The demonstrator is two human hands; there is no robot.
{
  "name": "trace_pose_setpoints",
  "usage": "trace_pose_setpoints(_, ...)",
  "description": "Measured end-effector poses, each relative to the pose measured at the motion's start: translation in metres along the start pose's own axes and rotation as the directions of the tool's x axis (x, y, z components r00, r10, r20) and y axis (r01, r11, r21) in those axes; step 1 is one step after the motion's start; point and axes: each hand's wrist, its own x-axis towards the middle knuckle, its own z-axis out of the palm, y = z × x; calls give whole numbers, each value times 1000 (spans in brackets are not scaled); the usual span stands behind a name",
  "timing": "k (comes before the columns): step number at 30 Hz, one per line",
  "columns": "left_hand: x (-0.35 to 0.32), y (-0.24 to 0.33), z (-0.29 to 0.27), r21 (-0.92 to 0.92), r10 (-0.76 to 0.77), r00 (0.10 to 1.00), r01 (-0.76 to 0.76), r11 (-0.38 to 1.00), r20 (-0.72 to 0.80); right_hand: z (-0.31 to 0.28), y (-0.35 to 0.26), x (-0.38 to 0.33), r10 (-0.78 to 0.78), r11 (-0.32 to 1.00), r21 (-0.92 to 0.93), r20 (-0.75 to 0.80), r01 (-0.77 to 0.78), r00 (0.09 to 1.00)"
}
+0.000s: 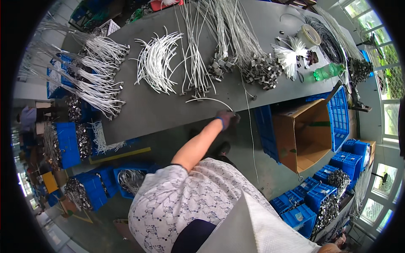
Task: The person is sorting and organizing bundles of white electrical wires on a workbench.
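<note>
My left hand (227, 119), in a dark glove, is at the front edge of the grey table. Its fingers are closed around one end of a thin white tube (206, 99), whose curved length lies on the tabletop. My right hand is not in view. Beyond the tube lies a bundle of white strands (195, 71) with small metal pieces at their near ends. To its left is a loose pile of curved white tubes (158, 61). Farther right, long wires end in a heap of small grey metal blocks (263, 71). A single thin wire (252, 139) hangs over the table edge.
An open cardboard box (310, 141) stands beside blue crates (337, 118) at the right table edge. A green bottle (328, 71) lies near a round tub (310, 35). More white-tubed wires (99, 76) overhang the left end. Several blue bins (67, 145) hold metal parts.
</note>
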Motion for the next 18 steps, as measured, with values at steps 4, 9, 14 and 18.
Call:
trace_pose_setpoints(4, 47, -77, 41, 105, 112, 954, -86, 991, -277, -18, 34, -26, -4, 999, -38, 9, 4, 1000)
trace_pose_setpoints(9, -12, -43, 144, 132, 452, 867, -433, 892, -208, 17, 85, -42, 70, 998, -11, 42, -70, 997)
trace_pose_setpoints(14, -11, 67, 149, 824, 984, 160, -566, 28, 77, 65, 142, -16, 83, 996, -47, 53, -81, 995)
trace_pose_setpoints(18, -2, 119, 132, 658, 983, 183, -740, 138, 0, 63, 160, 26, 26, 999, -47, 2, -26, 1000)
